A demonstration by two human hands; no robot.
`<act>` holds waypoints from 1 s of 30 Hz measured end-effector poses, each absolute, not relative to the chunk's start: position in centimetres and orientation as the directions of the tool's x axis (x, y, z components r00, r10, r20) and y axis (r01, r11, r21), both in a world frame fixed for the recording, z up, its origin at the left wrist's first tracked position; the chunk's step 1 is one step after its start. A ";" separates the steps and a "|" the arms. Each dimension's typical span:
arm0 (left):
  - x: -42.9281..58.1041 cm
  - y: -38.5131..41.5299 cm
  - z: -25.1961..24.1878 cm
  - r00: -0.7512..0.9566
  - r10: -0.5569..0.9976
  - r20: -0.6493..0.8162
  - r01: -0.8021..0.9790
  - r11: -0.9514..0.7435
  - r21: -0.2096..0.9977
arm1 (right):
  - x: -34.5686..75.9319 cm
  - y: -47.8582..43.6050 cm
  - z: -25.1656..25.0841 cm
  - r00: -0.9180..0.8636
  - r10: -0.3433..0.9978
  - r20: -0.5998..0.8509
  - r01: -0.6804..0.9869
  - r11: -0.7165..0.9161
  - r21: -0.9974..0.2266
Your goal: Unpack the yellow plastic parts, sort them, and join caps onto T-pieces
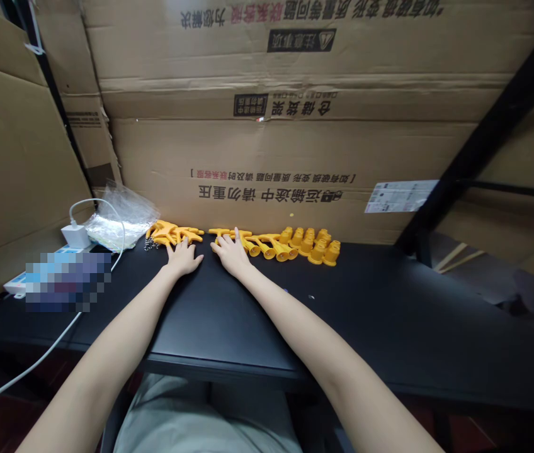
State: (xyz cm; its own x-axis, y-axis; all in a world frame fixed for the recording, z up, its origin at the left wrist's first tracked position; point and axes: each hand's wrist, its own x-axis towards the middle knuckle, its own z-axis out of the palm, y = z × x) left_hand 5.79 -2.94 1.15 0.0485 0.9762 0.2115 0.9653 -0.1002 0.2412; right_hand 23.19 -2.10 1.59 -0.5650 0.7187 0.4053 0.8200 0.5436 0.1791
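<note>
My left hand [182, 258] reaches to the back of the black table, fingers spread. Its fingertips are at the near edge of a pile of yellow branched plastic pieces [167, 230]; whether they press on them I cannot tell. Small shiny metal bits [150, 244] lie at the left of that pile. My right hand [232, 255] is beside it, fingers apart, over the left end of a row of yellow plastic pieces with T-shaped tops and flared, hollow ends [267, 250]. The hand partly hides this end. To the right stand several yellow stepped, cap-like pieces [318, 246].
A tall cardboard sheet [267, 145] walls off the back of the black table [380, 314]. At left are a clear plastic bag [118, 217], a white charger [76, 236] with a cable, a power strip [14, 286] and a blurred-out item [68, 282]. A dark metal post [479, 132] slants at right.
</note>
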 end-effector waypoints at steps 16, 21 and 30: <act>5.0 -2.5 1.3 -0.036 0.925 0.378 0.960 -0.074 0.271 | 24.9 -2.8 2.2 -0.500 0.762 0.413 0.852 0.519 0.074; 4.7 -1.9 1.0 -0.046 0.883 0.468 0.893 -0.173 0.415 | 29.3 -3.0 4.5 -0.308 0.769 0.560 0.920 0.390 -0.030; 4.9 -1.0 1.0 -0.238 0.846 0.476 0.645 -0.229 0.729 | 39.2 -3.9 5.8 0.344 0.765 0.545 0.934 -0.217 -0.285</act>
